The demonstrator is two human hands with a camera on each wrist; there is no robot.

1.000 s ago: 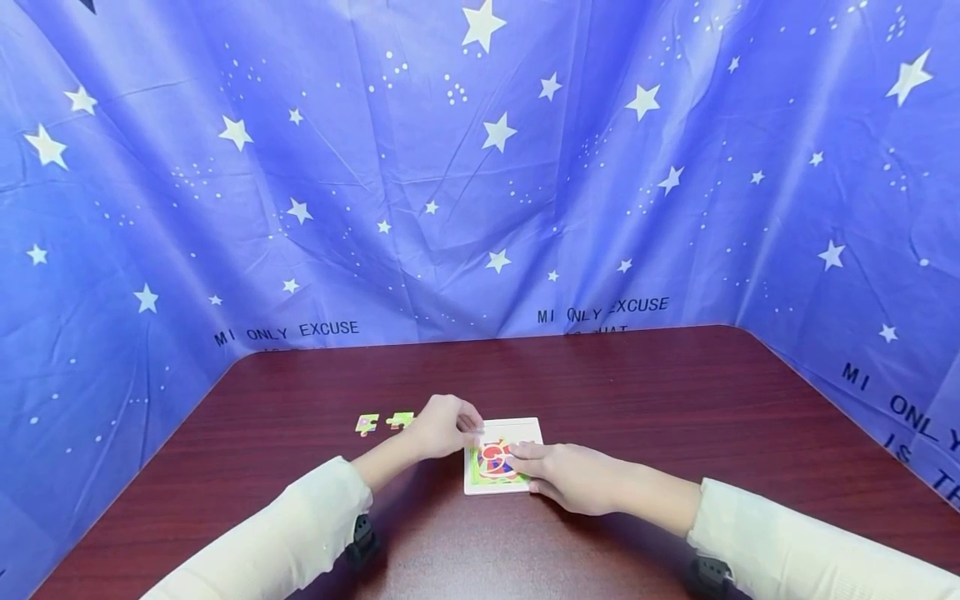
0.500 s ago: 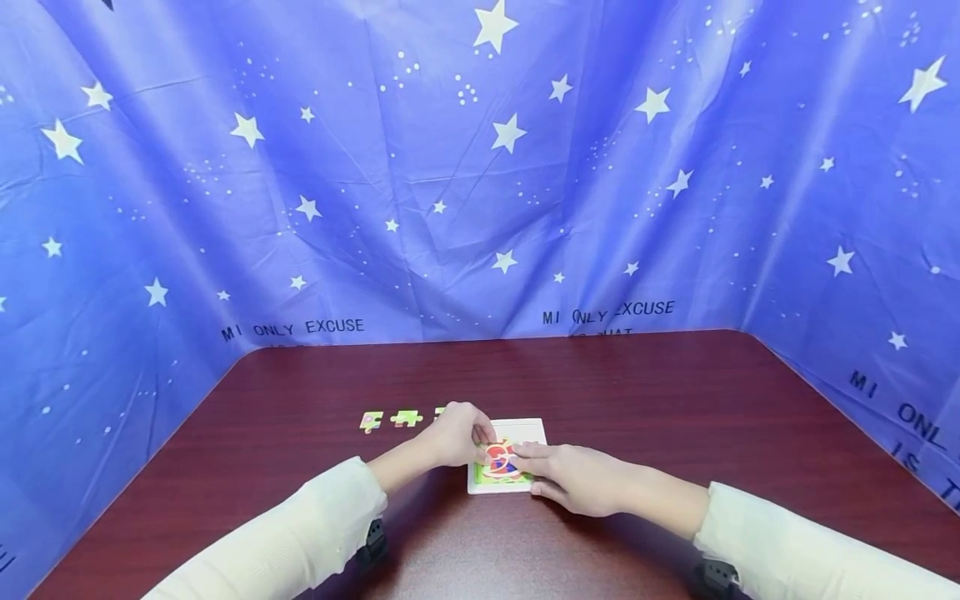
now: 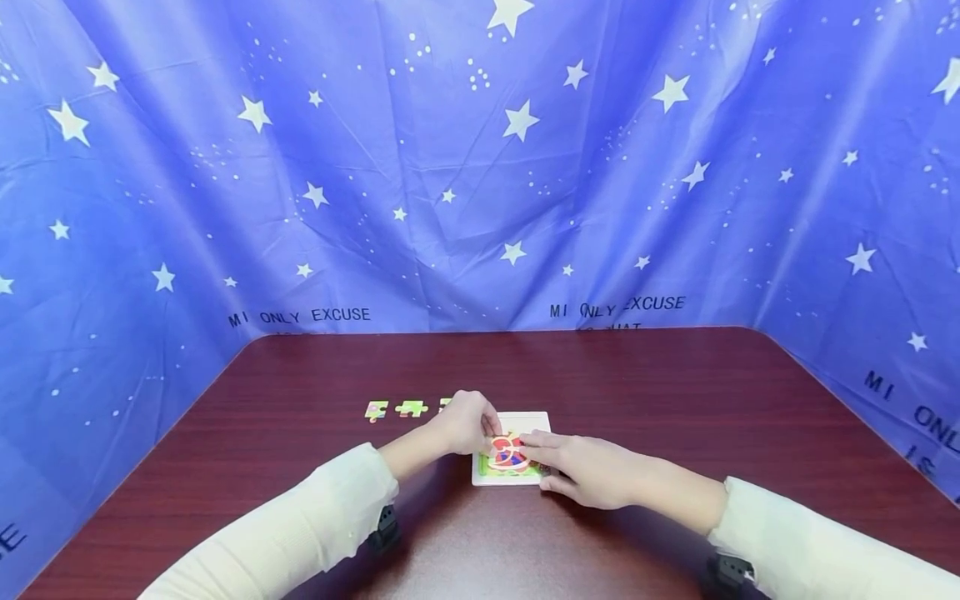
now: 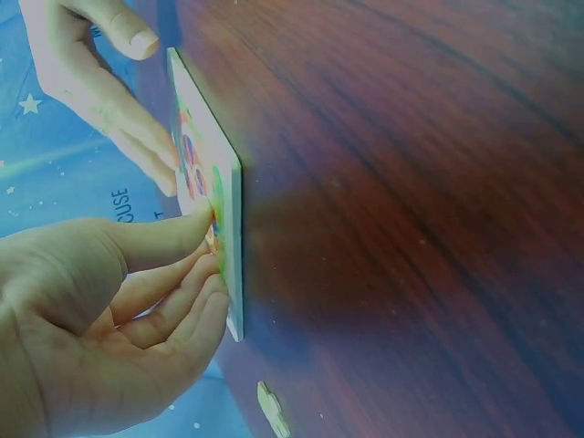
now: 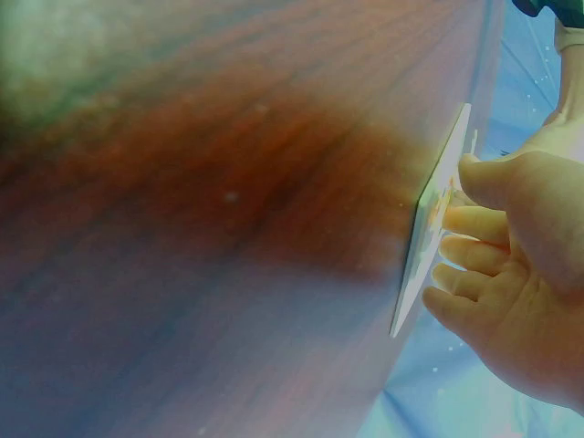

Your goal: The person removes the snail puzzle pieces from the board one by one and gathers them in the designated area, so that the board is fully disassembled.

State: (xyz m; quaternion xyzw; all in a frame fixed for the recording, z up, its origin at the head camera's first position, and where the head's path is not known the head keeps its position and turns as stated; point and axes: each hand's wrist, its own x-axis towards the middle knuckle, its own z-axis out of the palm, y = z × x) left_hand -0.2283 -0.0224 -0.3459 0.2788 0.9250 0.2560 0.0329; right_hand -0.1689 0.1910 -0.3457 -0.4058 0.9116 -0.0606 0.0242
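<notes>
While a blue star-printed fabric curtain (image 3: 420, 167) backs a dark-red wood-grain table (image 3: 637, 367), the right hand (image 3: 592, 471) rests extended fingers on a white-framed square picture puzzle (image 3: 508, 463) lying there, the left hand (image 3: 467, 422) bends over its left side, grasp undeterminable, and three yellow-green jigsaw pieces (image 3: 412, 409) lie farther left.

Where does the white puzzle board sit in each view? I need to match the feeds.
Head: the white puzzle board is below centre, slightly right.
Left wrist: the white puzzle board is left of centre, seen at a steep slant.
Right wrist: the white puzzle board is right of centre, a narrow slanted strip.
Shared landmark: the right hand, at upper left in left wrist, far right in right wrist.
</notes>
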